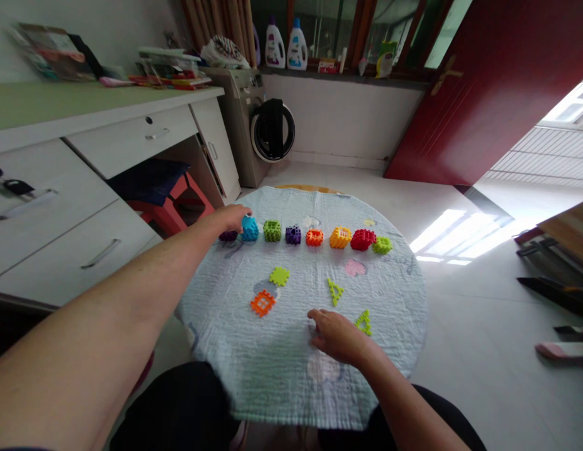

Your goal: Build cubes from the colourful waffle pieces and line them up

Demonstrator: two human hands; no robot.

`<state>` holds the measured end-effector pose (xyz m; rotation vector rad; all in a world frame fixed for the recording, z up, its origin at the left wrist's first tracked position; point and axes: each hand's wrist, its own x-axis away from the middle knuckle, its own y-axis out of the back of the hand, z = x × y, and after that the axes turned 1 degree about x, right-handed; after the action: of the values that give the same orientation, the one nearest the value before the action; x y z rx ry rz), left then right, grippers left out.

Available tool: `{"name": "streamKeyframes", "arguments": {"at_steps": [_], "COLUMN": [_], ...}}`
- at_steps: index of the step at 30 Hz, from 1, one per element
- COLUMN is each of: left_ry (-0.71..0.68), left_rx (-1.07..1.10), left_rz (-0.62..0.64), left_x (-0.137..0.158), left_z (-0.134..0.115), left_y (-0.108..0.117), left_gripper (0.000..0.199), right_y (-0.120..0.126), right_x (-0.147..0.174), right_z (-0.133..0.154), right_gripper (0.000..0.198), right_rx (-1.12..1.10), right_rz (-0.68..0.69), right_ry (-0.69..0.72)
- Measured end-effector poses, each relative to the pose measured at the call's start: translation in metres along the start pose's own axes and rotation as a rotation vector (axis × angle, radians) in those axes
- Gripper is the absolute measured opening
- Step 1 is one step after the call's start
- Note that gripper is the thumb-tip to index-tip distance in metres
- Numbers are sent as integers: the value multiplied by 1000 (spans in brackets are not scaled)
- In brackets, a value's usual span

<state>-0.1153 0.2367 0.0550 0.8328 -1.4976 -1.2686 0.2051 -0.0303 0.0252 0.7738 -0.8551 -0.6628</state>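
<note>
My left hand [235, 218] reaches to the far left of the round table, its fingers and thumb closed on the stack of blue toy building pieces [250, 229]. Purple pieces [228, 236] sit partly hidden under that hand. Over the near part of the cloth, my right hand [335, 333] is empty with thumb and fingers apart. Close to it lie two green triangle pieces [335, 291]. A flat orange square piece [263, 303] and a flat green square piece [279, 276] lie to its left.
The row continues rightward with green [272, 231], purple [294, 235], orange [314, 237], yellow [340, 237], red [363, 239] and light green pieces [382, 245]. A pale quilted cloth [225, 351] covers the table. A washing machine [239, 125] and a desk [131, 119] stand beyond.
</note>
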Motion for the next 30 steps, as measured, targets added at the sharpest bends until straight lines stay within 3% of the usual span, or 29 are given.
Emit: {"name": "streamKeyframes", "arguments": {"at_steps": [3,6,9,11,13,17,21,25,30], "left_ry": [-6,-34,-72,-98,-122,-111,-23,143,270], "left_rx": [-15,-8,22,43,56,171,225,222,195], "left_rz": [-17,-137,-307,-347,-304,-101,65,102,32], "left_x": [3,16,43,67,92,140,173,188,184], "left_z": [0,-4,-17,-30,-44,-77,-113,-142,-159], "left_y": [-2,-1,1,-1,-6,-22,-43,-67,-88], "left_gripper": [75,74,71,68,61,50,44,40,37], "right_y": [-1,-2,-3,-3,-4,-4,-4,-5,-6], "right_x": [0,-1,0,1,1,1,1,-1,-5], "right_z": [-1,-2,-2,-1,0,1,1,0,-3], "right_gripper": [39,40,40,39,38,40,42,41,41], "right_rx": [3,6,15,32,49,64,80,77,90], "right_rz": [7,5,1,-4,-5,1,2,-5,7], "right_ry": [-5,-3,9,24,30,24,36,39,40]}}
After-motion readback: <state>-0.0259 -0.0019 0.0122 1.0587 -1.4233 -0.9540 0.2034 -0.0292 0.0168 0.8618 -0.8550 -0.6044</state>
